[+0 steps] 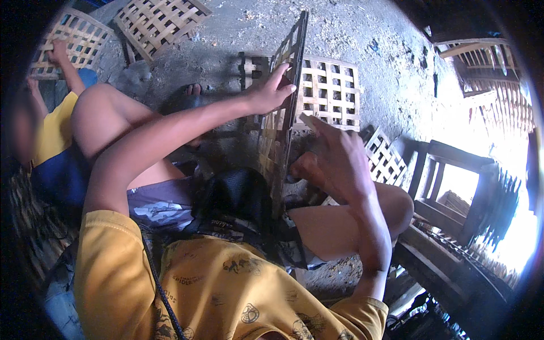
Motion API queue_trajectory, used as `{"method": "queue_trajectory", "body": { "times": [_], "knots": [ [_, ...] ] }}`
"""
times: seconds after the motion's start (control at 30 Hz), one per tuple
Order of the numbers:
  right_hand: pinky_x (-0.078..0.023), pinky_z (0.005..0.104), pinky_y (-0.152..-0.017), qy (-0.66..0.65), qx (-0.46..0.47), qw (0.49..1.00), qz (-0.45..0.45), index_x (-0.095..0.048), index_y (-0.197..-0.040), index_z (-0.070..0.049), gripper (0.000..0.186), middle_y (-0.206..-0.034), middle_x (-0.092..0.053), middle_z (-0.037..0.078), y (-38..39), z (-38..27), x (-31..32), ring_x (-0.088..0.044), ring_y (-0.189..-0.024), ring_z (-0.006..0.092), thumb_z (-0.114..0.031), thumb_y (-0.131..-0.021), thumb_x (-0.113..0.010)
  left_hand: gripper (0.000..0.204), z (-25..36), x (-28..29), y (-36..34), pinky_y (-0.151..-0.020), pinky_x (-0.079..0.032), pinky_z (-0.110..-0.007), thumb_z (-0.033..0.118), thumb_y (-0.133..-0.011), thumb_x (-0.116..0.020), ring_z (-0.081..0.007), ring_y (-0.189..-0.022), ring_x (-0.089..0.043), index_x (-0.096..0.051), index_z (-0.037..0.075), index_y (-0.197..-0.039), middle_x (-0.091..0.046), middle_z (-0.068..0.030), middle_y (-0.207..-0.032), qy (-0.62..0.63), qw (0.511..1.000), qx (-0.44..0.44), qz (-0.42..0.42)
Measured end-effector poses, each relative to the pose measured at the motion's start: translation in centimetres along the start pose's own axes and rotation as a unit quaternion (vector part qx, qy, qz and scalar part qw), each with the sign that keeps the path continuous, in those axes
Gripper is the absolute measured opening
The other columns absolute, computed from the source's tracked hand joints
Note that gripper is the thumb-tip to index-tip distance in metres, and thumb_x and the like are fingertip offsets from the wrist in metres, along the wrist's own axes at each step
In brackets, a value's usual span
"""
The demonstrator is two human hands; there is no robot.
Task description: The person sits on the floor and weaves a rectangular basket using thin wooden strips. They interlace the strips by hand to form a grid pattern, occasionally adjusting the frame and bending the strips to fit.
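Note:
A woven lattice panel of flat strips (287, 59) stands on edge between my legs, seen almost edge-on. My left hand (271, 93) holds it by its upper left side, thumb and forefinger apart and the other fingers partly hidden. On the panel's right side is my right hand (343, 156), closed around a short, flat, pale piece (307, 121) whose end points at the panel's edge. What kind of piece it is I cannot make out. Just beyond, a second lattice panel (340, 93) lies on the ground, partly covered by the upright one.
More lattice panels (161, 20) lie at the upper left. A person (56, 127) in yellow and blue sits at the left, one hand on another panel (76, 42). A smaller woven piece (385, 157) lies beside a dark wooden frame (459, 158) at the right.

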State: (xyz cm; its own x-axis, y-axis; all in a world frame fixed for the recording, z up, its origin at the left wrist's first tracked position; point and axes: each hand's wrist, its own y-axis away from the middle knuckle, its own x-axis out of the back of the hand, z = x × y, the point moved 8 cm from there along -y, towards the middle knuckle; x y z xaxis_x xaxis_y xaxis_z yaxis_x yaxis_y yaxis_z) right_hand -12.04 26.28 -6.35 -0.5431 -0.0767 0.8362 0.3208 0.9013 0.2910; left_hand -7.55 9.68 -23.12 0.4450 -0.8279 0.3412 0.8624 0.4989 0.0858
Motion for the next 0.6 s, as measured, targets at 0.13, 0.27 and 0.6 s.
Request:
{"method": "queue_trajectory", "body": {
  "times": [0.13,0.27,0.6],
  "knots": [
    [-0.06,0.0514,-0.077,0.07,0.012,0.997,0.008,-0.063,-0.138,-0.011,0.069,-0.09,-0.073,0.022,-0.3,0.5,-2.8,-0.073,-0.085,0.0433,-0.008,-0.07,-0.078,0.075,0.4,-0.3,-0.2,-0.113,-0.042,-0.048,0.037,-0.105,-0.061,-0.0375,-0.136,-0.051,-0.025,0.002,-0.161,-0.047,-0.0267,-0.152,-0.012,0.999,0.024,-0.03],
    [-0.06,0.0503,-0.079,0.096,-0.041,0.994,-0.038,-0.062,-0.137,-0.008,0.08,-0.096,-0.074,0.023,-0.7,0.9,-3.6,-0.073,-0.089,0.0435,-0.008,-0.061,-0.087,0.077,0.5,-0.5,-0.2,-0.114,-0.041,-0.049,0.038,-0.105,-0.061,-0.0367,-0.139,-0.049,-0.023,0.002,-0.162,-0.045,-0.0273,-0.154,-0.052,0.997,0.048,-0.031],
    [-0.059,0.0511,-0.077,0.11,0.019,0.994,-0.018,-0.061,-0.131,-0.001,0.056,-0.093,-0.07,0.024,0.5,-1.1,-4.0,-0.07,-0.088,0.0424,-0.004,-0.077,-0.073,0.073,-1.2,-1.2,-1.2,-0.097,-0.048,-0.039,0.031,-0.106,-0.06,-0.0202,-0.107,-0.057,-0.022,-0.001,-0.16,-0.06,-0.0143,-0.121,-0.021,0.999,0.011,-0.042]
  ]
}}
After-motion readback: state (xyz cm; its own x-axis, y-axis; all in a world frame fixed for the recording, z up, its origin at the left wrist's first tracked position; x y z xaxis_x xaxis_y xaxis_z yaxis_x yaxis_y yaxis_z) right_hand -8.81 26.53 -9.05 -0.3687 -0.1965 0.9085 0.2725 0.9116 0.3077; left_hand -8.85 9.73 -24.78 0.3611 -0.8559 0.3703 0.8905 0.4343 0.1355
